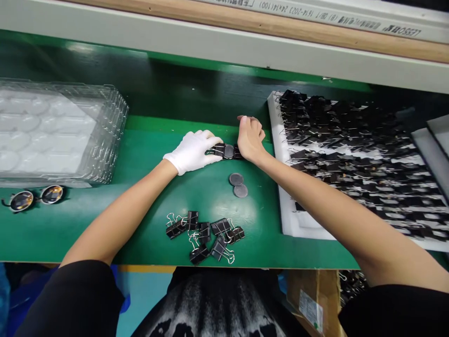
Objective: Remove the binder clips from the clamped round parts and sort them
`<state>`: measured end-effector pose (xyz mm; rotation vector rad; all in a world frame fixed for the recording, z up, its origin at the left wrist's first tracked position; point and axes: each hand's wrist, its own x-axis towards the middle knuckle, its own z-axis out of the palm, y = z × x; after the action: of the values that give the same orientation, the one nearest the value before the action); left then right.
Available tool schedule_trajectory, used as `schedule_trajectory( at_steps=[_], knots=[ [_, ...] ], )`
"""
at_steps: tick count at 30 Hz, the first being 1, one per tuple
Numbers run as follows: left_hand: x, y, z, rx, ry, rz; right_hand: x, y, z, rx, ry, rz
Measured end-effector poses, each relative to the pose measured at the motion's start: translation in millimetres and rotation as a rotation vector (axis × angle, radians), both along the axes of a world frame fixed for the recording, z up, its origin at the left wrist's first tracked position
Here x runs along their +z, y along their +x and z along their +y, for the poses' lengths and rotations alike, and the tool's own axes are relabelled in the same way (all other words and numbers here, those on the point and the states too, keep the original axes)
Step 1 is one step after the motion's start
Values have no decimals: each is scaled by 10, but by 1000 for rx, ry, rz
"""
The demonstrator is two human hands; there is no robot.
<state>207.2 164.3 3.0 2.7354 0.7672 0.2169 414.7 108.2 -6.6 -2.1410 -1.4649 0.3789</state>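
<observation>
My left hand (193,150), in a white glove, grips a black binder clip (218,150) between thumb and fingers. The clip adjoins a round dark grey disc (229,151) lying on the green table. To the disc's right, my bare right hand (250,140) partly covers another black binder clip (237,151). Its fingers curl, and what they hold, if anything, is hidden. Two loose grey discs (240,190) lie overlapping just below. Nearer the table's front edge is a scatter of several black binder clips (204,231) with silver wire handles.
Stacked clear plastic trays (117,135) stand at the left, with round dark-lensed glasses (37,198) in front. At the right, a white foam tray (286,206) carries rows of black clips. A cardboard box (305,295) sits below the table edge. A pale beam (224,44) crosses the back.
</observation>
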Motion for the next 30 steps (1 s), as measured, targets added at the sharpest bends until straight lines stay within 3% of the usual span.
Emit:
schedule_trajectory(
  at_steps=[10,13,16,19,21,25,30],
  knots=[
    [-38,5,-10,16,69,15,61,-21,64,4,-71,33],
    [-50,-13,-22,36,77,-20,124,39,70,3,-9,111],
    [-46,-23,-29,57,42,-92,239,163,6,187,61,252],
    [-8,-9,-51,141,-57,-171,326,262,-134,476,-25,375],
    [35,6,-78,236,-94,-200,324,267,-238,539,-55,438],
    [122,10,-136,380,-143,-198,231,150,-381,446,-45,627],
    [125,-16,-162,398,-178,-183,180,19,-428,345,-71,778]
  ],
)
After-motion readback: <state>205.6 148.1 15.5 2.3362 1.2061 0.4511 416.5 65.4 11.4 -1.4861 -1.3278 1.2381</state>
